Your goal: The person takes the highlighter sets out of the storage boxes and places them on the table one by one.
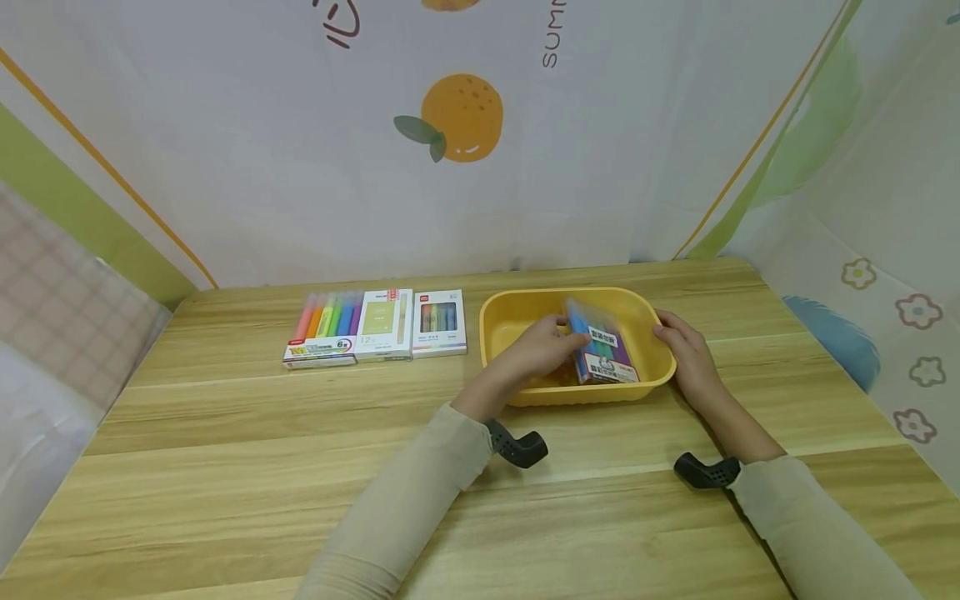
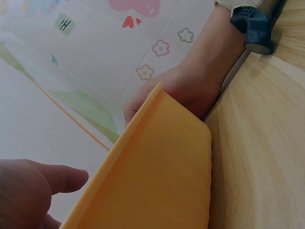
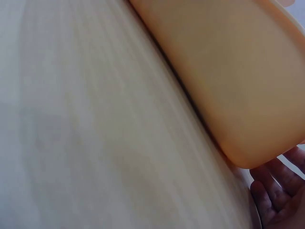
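My left hand reaches over the near left part of a yellow plastic basket. Its thumb and fingers pinch the left side of a clear pack of colored markers, which leans at a tilt inside. In the left wrist view the thumb shows beyond the basket's rim, and the pack is hidden behind the wall. At the basket's right end, my right hand holds the rim. Its fingers lie against the outer end wall in the right wrist view.
Left of the basket, a pack of highlighters, a white and yellow-green box and a white box with a window onto colored sticks stand side by side. All rest on the wooden table, with a printed curtain behind.
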Tool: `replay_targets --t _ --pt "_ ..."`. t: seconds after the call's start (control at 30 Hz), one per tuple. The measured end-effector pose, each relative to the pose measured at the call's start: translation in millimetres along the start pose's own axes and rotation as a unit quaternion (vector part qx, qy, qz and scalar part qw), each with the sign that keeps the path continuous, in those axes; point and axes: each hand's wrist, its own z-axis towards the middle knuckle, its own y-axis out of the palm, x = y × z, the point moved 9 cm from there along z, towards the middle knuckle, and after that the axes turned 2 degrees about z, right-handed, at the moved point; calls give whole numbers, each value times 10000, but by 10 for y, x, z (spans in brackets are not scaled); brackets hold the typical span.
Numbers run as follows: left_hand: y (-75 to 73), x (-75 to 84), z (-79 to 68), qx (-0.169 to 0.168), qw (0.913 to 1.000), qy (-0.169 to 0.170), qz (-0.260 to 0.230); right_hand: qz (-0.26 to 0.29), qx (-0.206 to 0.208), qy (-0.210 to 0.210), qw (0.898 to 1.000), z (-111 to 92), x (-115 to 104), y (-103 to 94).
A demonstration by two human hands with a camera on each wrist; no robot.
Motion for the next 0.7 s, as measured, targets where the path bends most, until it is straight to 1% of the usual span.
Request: replay_targets --t 0.37,0.7 --pt "-26 -7 -3 187 9993 31 330 -5 11 10 10000 2 7 -2" --pt "-29 -20 24 220 9993 53 289 -39 6 9 10000 1 2 0"
